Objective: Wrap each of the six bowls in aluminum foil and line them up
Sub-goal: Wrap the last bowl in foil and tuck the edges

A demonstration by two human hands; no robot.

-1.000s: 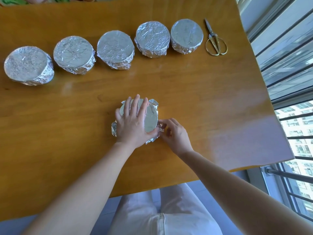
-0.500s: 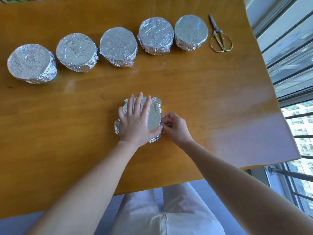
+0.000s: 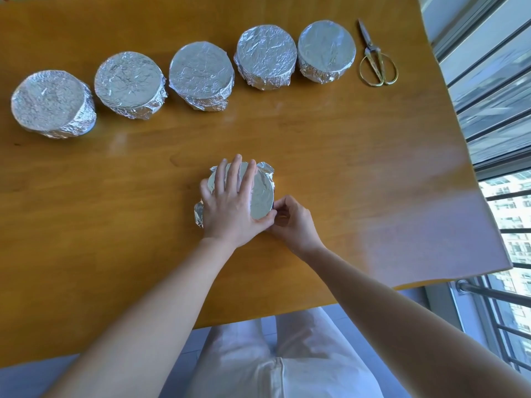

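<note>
Several foil-wrapped bowls stand in a row along the far side of the wooden table point(image 3: 359, 168), from the leftmost one point(image 3: 51, 103) to the rightmost one point(image 3: 326, 50). A further bowl point(image 3: 261, 193) sits at the table's middle, foil loosely over it with corners sticking out. My left hand point(image 3: 232, 208) lies flat on its top, fingers straight, pressing the foil down. My right hand point(image 3: 293, 221) is at the bowl's near right side, fingers curled, pinching the foil against the rim.
Gold-handled scissors point(image 3: 376, 58) lie just right of the row. The table's right edge runs beside a window with metal railings point(image 3: 494, 300). My white-trousered lap shows below the near edge.
My right hand has crept closer along the bowl's near right rim, folding foil in. My left hand has stayed flat on top. The view shifted slightly.
</note>
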